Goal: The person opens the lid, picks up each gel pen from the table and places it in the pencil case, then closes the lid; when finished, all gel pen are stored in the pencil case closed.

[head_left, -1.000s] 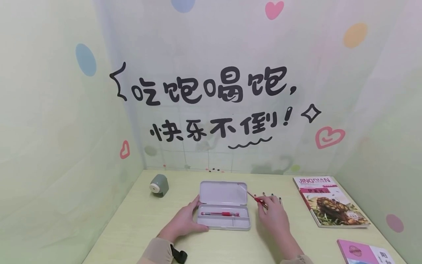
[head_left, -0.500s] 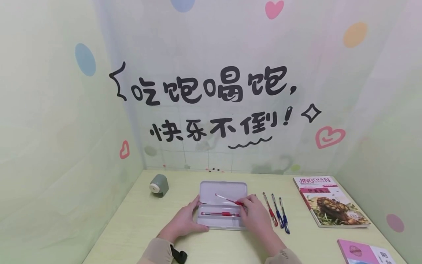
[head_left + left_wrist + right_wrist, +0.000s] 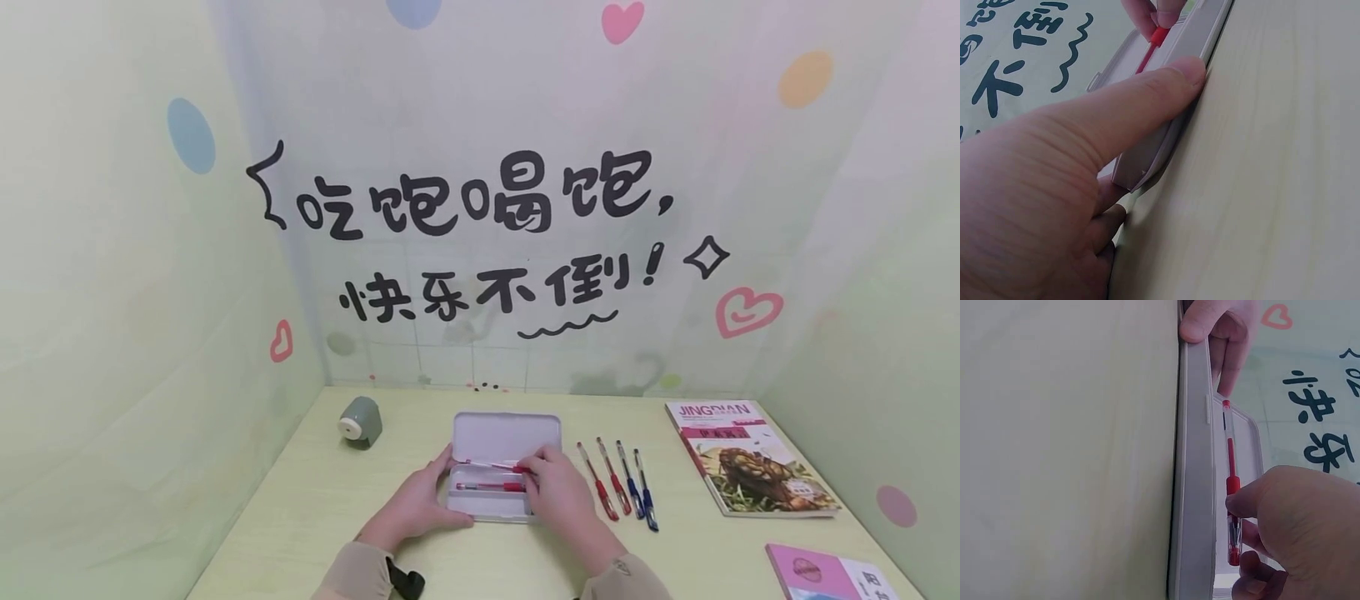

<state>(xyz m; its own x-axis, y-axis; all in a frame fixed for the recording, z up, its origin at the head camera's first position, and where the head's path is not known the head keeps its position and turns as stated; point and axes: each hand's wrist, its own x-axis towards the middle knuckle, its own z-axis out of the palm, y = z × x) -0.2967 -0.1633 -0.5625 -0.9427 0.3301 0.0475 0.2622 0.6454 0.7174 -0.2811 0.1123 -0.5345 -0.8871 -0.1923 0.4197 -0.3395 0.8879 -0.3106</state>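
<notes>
In the head view, an open white pencil case (image 3: 506, 435) lies on the table with its lid tipped back. My left hand (image 3: 414, 507) grips its left end, the thumb along the front edge and the fingers around the far side. A red gel pen (image 3: 1231, 456) is pinched by the red grip in my right hand (image 3: 564, 493), over the back of the case near the lid hinge. Another red pen (image 3: 483, 487) lies in the long rear compartment. My right fingers hide the right part of the case in the head view.
Right of the case lie two red pens (image 3: 606, 492) and two blue pens (image 3: 632, 482), side by side. A magazine (image 3: 757, 467) and a pink book (image 3: 821, 575) are farther right. At the back left stands a grey pencil sharpener (image 3: 362, 423).
My right hand has carried the red pen left and down, from beside the loose pens to over the case; the pen now lies nearly level. My left hand has stayed in place.
</notes>
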